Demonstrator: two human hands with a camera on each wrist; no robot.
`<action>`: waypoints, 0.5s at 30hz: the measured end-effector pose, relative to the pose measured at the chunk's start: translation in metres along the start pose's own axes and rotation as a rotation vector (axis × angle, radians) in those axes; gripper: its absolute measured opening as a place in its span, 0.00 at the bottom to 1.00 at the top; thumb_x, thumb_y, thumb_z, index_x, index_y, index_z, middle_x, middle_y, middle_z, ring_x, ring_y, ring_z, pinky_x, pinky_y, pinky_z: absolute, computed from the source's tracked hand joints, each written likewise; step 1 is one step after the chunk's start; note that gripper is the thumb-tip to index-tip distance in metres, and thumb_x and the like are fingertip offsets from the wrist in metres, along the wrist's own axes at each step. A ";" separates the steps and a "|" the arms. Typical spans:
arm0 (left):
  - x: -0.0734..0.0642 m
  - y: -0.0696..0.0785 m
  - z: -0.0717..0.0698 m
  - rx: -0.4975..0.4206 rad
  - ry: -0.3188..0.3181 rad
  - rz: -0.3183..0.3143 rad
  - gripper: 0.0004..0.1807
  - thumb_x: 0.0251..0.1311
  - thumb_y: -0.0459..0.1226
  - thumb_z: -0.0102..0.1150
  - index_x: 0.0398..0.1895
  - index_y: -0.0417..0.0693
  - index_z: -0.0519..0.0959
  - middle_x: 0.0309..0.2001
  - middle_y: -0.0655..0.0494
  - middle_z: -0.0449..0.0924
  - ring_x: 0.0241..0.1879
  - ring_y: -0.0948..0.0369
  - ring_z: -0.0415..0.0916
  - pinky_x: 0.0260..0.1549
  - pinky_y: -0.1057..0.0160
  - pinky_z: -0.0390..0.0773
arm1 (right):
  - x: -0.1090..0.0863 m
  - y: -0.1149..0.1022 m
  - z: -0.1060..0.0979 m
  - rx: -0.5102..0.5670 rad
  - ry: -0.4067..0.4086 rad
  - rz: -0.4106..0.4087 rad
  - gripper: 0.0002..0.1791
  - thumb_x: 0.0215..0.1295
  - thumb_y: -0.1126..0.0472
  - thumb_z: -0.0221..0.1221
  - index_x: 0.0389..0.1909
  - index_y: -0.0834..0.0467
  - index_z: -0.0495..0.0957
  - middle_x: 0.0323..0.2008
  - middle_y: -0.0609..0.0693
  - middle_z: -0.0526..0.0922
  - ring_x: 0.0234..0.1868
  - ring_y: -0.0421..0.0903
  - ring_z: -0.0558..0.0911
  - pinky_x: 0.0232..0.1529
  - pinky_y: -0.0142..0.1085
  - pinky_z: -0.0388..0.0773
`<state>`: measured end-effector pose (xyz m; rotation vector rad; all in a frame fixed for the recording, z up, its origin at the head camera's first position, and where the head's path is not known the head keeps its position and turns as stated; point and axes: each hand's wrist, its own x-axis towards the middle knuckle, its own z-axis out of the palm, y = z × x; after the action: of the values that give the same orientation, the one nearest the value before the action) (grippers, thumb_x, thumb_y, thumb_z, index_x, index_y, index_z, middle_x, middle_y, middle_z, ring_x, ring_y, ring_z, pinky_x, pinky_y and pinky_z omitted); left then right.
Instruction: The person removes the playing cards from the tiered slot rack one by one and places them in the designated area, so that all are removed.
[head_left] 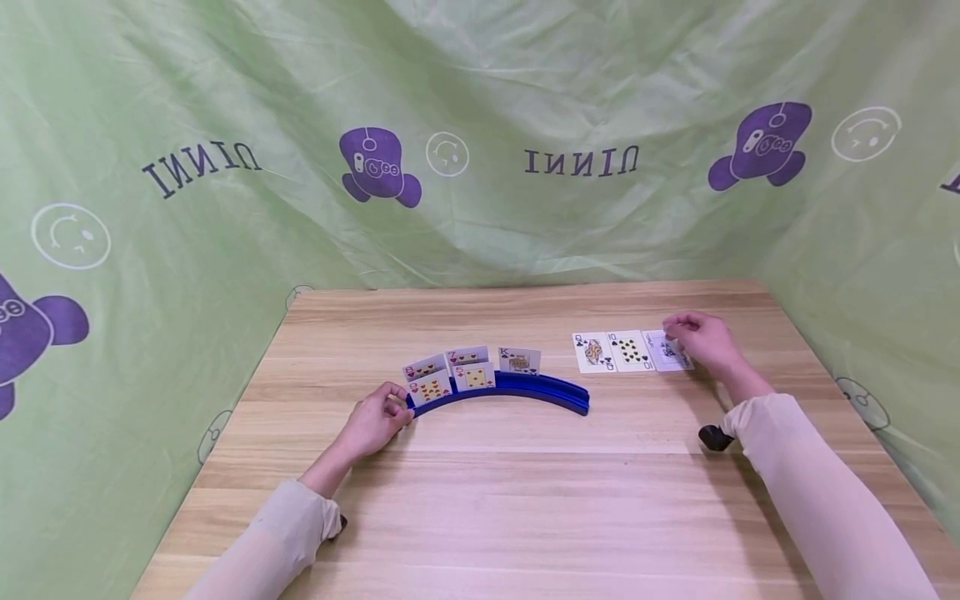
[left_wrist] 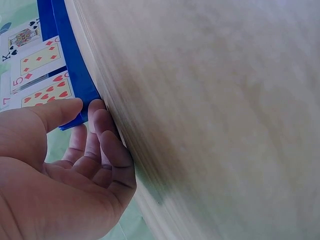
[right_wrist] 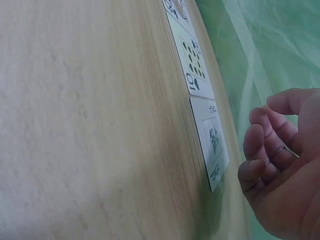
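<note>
My left hand (head_left: pixel 375 419) pinches the left end of a curved blue card holder (head_left: pixel 517 387) between thumb and fingers. Hearts cards, a five of diamonds (head_left: pixel 475 377) and a king of spades (head_left: pixel 519 362) stand in its slots. To the right, a queen card (head_left: pixel 592 352), a ten of clubs (head_left: pixel 630 352) and a joker (right_wrist: pixel 212 142) lie face up in a row. Above the joker's far side is my right hand (head_left: pixel 703 340), its fingers loosely bent and holding nothing. In the right wrist view, a gap shows between its fingertips and the joker.
A wood-grain table (head_left: pixel 495 517) lies under everything. Green cloth (head_left: pixel 480 233) with purple figures hangs behind the table and along both sides. A black object (head_left: pixel 715 437) sits at the right cuff. Pale sleeves (head_left: pixel 817 492) cover both forearms.
</note>
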<state>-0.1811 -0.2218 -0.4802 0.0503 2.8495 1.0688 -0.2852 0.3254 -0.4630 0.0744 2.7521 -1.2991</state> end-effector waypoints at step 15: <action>0.002 -0.001 0.000 0.003 -0.002 -0.001 0.13 0.60 0.35 0.64 0.46 0.45 0.74 0.31 0.54 0.85 0.29 0.62 0.75 0.34 0.63 0.71 | -0.004 -0.013 0.014 0.043 -0.018 -0.064 0.22 0.73 0.51 0.54 0.59 0.62 0.74 0.51 0.62 0.81 0.37 0.42 0.81 0.35 0.34 0.78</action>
<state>-0.1828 -0.2222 -0.4813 0.0504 2.8489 1.0644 -0.2811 0.3065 -0.4616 -0.0229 2.7332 -1.3671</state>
